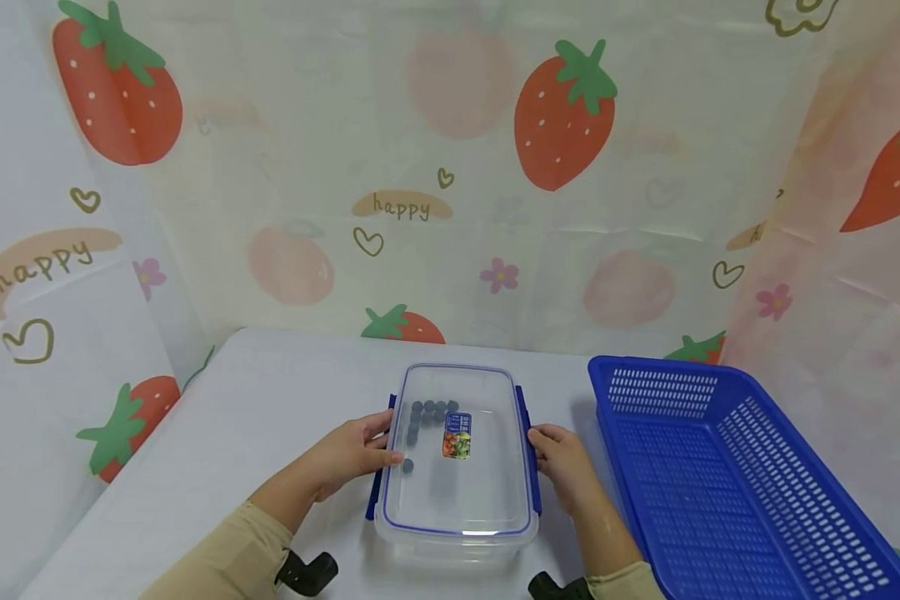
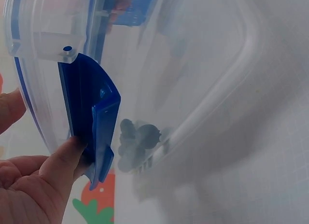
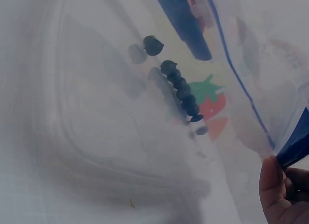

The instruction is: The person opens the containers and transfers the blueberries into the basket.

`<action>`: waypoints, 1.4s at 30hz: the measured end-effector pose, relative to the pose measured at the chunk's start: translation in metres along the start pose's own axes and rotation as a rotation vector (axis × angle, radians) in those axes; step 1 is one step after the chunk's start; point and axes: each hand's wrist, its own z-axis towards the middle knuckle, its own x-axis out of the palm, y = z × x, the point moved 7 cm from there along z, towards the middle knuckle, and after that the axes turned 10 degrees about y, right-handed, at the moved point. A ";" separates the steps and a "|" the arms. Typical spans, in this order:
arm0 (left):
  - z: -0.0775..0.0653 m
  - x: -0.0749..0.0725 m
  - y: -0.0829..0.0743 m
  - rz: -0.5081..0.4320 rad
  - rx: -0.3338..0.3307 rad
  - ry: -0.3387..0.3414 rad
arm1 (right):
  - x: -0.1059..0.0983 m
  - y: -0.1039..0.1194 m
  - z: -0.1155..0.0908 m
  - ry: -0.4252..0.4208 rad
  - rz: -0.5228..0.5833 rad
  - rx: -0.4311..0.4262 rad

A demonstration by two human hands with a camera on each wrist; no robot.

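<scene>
A blue, perforated plastic basket lies at three o'clock of a lidded, clear rectangular plastic box. The left hand, thumb on top, grips the glossy blue nine-o'clock latch; the right hand, fingers curled, pinches the three-o'clock latch. Dark, round balls cluster inside toward ten o'clock.

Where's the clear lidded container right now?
In the head view, the container sits at lower centre on the white table, between the left hand and the right hand, with the blue basket to its right.
</scene>
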 end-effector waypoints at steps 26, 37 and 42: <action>-0.002 0.003 -0.001 -0.022 0.005 -0.004 | -0.011 -0.005 -0.004 -0.061 -0.180 -0.035; 0.003 0.006 0.003 -0.004 -0.006 -0.001 | -0.007 0.004 -0.012 -0.115 -0.251 -0.072; -0.001 0.009 0.002 0.023 -0.017 -0.009 | -0.003 0.006 -0.014 -0.122 -0.169 -0.099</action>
